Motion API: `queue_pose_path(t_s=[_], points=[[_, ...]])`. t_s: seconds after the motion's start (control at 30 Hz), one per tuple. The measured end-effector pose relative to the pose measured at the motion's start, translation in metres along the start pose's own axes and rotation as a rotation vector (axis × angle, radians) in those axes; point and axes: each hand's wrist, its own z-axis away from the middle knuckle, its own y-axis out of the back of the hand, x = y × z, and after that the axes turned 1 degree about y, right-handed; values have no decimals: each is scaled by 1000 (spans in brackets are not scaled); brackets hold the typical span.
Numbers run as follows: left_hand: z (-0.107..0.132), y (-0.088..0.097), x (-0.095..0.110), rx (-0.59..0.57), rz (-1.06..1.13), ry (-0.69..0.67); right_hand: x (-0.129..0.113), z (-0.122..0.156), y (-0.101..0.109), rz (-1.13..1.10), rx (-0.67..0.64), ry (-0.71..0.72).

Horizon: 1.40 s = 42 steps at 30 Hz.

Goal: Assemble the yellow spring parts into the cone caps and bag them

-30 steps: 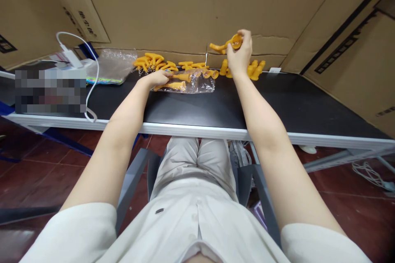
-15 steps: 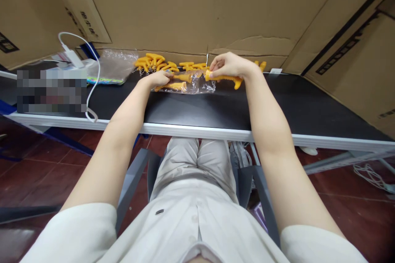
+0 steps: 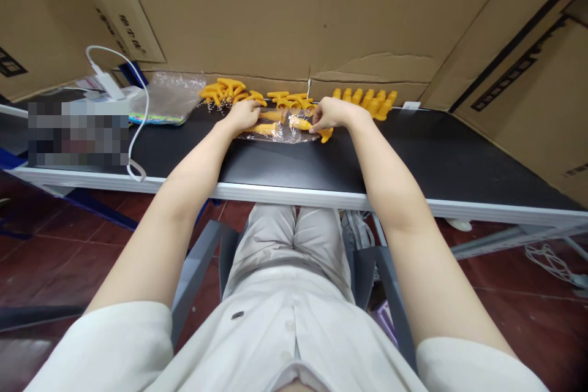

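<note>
A clear plastic bag (image 3: 283, 135) lies on the black tabletop with yellow T-handled corkscrews (image 3: 265, 129) inside. My left hand (image 3: 244, 115) is closed on the bag's left end. Near the right end, my right hand (image 3: 329, 114) pinches another yellow corkscrew (image 3: 301, 124), its narrow part pointing left into the bag and its T-handle showing below the fingers. Behind the bag sit several yellow T-handles (image 3: 289, 100). To the left is a pile of yellow T-handled corkscrews (image 3: 225, 90) with metal spirals; yellow sleeves (image 3: 367, 100) stand upright to the right.
A flat clear plastic bag (image 3: 172, 95) lies at the back left, near a white charger (image 3: 110, 87) and its looping cable (image 3: 147, 104). Cardboard walls (image 3: 257, 18) enclose the table's back and sides. A metal rail (image 3: 294, 195) edges the front.
My right hand has moved left and down, bringing the corkscrew into the bag's right end. The upright sleeves show more fully now. My left hand has shifted slightly right.
</note>
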Motion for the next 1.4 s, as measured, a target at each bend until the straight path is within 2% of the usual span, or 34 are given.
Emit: queue_pose_path(t_s=[0.1, 0.27, 0.6, 0.93, 1.03, 1.1, 1.2, 1.3, 1.4], points=[[-5, -9, -3, -89, 41, -26, -2, -2, -7, 30, -29, -19], [-6, -9, -3, -130, 35, -16, -11, 1, -14, 25, 101, -21], [0, -2, -2, -100, 124, 9, -31, 8, -16, 119, 205, -21], [1, -4, -2, -82, 132, 52, -45, 20, -8, 161, 154, -83], [3, -3, 2, -78, 117, 49, -41, 15, -13, 127, 180, -51], [3, -2, 5, -33, 130, 55, -39, 10, -18, 79, 211, -24], [0, -1, 6, 27, 183, 130, -38, 6, -26, 33, 249, -26], [-4, -2, 2, 27, 255, 163, -40, 3, -32, -21, 246, -28], [-8, -5, -3, 39, 303, 143, -37, -1, -36, -150, 243, 87]])
